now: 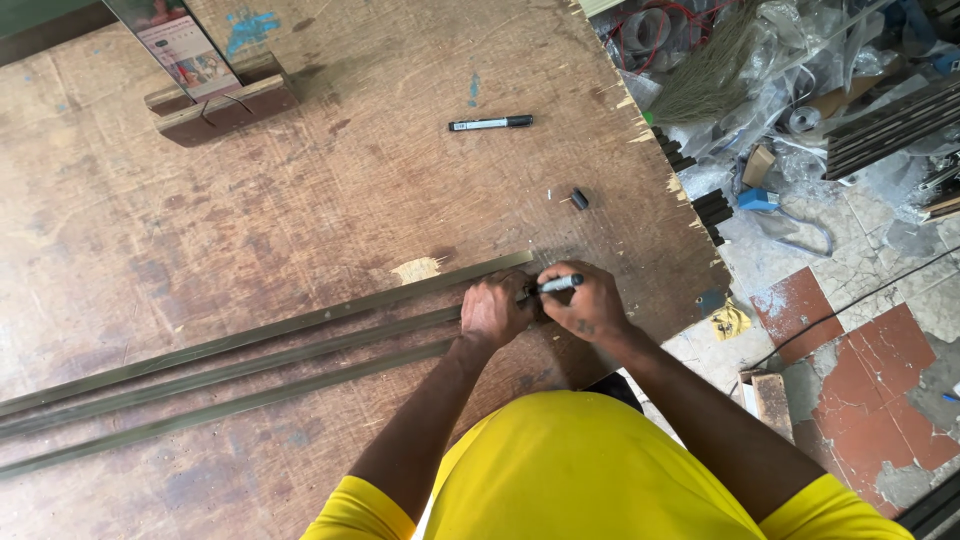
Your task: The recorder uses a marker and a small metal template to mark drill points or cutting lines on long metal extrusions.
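Three long thin metal strips (250, 350) lie side by side across a worn plywood table (330, 190), running from the left edge toward my hands. My left hand (495, 310) presses down on the near ends of the strips with its fingers curled. Close beside it, my right hand (590, 300) grips a black marker pen (556, 286) whose tip points at the strips between the two hands. The strip ends under my hands are hidden.
A second marker (490, 123) and a small black cap (579, 198) lie farther up the table. A phone leans on a wooden block (222, 105) at the far left. Right of the ragged table edge is a tiled floor (860, 330) cluttered with metal profiles, plastic and wire.
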